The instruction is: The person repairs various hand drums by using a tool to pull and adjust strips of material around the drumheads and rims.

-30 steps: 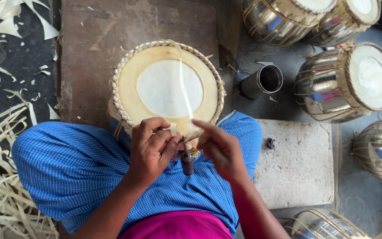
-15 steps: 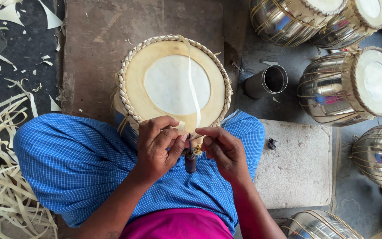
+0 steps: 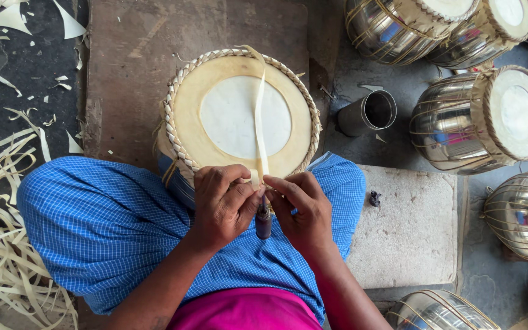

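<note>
A drum (image 3: pixel 239 113) with a tan skin, a white centre and a braided rim rests between my knees, which are draped in blue checked cloth. A pale leather strip (image 3: pixel 259 119) runs across the drum head from the far rim down to my hands. My left hand (image 3: pixel 224 205) and my right hand (image 3: pixel 300 208) meet at the drum's near edge, both pinching the strip's lower end. A dark-handled tool (image 3: pixel 263 223) stands upright between the two hands; which hand grips it is unclear.
Several shiny metal drums (image 3: pixel 478 119) stand at the right and top right. A small metal cup (image 3: pixel 368 112) sits beside the drum. A stone slab (image 3: pixel 407 226) lies to my right, a wooden board (image 3: pixel 154 55) under the drum, and leather strip scraps (image 3: pixel 1 244) at the left.
My hands have closed together at the drum's near rim. The strip now lies straight across the drum head.
</note>
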Motion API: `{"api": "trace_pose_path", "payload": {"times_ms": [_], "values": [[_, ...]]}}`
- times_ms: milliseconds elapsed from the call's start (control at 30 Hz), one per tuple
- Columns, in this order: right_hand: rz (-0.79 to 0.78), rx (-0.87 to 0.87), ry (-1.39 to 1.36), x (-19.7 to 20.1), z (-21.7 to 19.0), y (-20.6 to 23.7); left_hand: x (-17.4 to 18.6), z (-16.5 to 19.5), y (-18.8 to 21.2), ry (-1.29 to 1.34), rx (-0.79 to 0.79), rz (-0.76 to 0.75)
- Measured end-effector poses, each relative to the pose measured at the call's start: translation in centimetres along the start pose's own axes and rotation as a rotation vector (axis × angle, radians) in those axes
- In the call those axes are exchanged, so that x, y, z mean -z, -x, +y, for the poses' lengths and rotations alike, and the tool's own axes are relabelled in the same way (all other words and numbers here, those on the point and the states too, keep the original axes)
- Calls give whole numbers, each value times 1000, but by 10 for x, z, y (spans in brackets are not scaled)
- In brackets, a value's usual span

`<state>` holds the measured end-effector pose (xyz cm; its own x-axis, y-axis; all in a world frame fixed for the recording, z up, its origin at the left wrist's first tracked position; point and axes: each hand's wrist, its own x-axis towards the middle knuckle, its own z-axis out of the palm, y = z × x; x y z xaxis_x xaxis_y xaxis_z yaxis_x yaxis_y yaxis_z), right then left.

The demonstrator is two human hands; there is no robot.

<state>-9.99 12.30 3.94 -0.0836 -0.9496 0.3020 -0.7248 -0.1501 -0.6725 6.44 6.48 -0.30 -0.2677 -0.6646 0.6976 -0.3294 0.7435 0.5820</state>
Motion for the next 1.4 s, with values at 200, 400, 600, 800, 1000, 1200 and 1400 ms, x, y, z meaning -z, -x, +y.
{"api": "trace_pose_path", "payload": {"times_ms": [200, 400, 600, 800, 1000, 1200, 1400], "values": [[4, 30, 75, -3, 8, -2, 0, 2, -1, -16, 7, -14], [20, 21, 153, -5, 8, -4, -3, 6, 0, 6, 86, 32], [-20, -18, -69, 1, 22, 6, -6, -2, 4, -17, -10, -60], [43, -179, -87, 43, 84, 10, -9, -7, 10, -83, -96, -68], [3, -316, -59, 58, 92, 22, -14, -11, 15, -104, -109, -59], [13, -195, -113, 30, 44, 38, -12, -13, 15, -126, -80, -99], [-284, -238, -28, 17, 43, 22, -16, -19, -5, -148, -85, -116]]}}
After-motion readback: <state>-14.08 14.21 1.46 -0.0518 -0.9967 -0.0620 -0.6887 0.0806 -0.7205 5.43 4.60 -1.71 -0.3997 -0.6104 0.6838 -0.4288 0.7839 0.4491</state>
